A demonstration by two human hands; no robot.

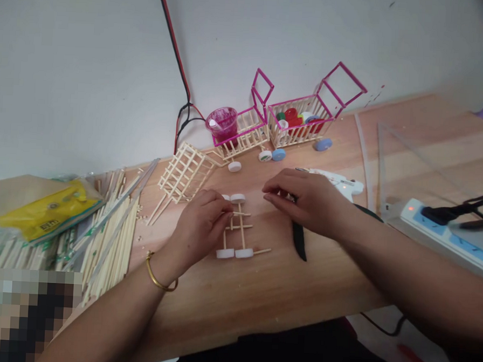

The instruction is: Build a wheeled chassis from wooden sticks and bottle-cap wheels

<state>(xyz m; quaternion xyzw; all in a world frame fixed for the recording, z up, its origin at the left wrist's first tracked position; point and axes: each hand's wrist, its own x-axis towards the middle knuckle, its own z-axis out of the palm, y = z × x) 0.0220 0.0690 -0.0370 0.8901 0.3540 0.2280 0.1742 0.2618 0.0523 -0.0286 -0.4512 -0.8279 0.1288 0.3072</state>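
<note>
My left hand (201, 222), with a gold bangle at the wrist, is closed, its fingertips pinching a thin wooden stick at a small wheel frame. Two stick axles (242, 229) with white round caps (244, 253) as wheels lie side by side on the table, with short sticks across them. To the right, my right hand (301, 197) hovers with fingers curled and pressed together; whatever they hold, if anything, is hidden. A white glue gun (338, 182) lies just behind that hand, partly covered. Under it shows a black pointed piece (299, 242) whose kind is unclear.
A bare stick basket (185, 172) lies tilted at the back left. Two purple-trimmed model carts (300, 133) stand by the wall, one with a cup (222, 123), one with caps. Sticks (115, 234) and a yellow packet (47, 211) lie left; a power strip (449, 227) sits right.
</note>
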